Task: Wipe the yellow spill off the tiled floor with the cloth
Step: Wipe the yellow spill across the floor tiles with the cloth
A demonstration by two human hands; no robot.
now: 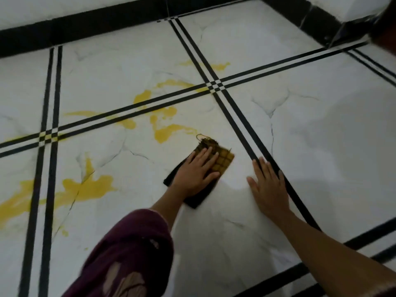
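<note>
Yellow spill lies in patches over the white marble-look tiled floor (321, 129): a blob (165, 132) just up-left of the cloth, a large smear (90, 187) at the left, and thinner streaks (218, 66) farther back. A dark checked cloth (222, 162) with a yellow-stained end and frayed corner lies flat on the floor. My left hand (196, 170) presses on it with straight fingers. My right hand (269, 187) rests flat on the bare tile to the right of the cloth, fingers straight.
Black double grout lines (240, 116) cross the floor. A black skirting (85, 26) runs along the white wall at the back, with a corner at the upper right. My maroon sleeve (128, 254) fills the lower middle.
</note>
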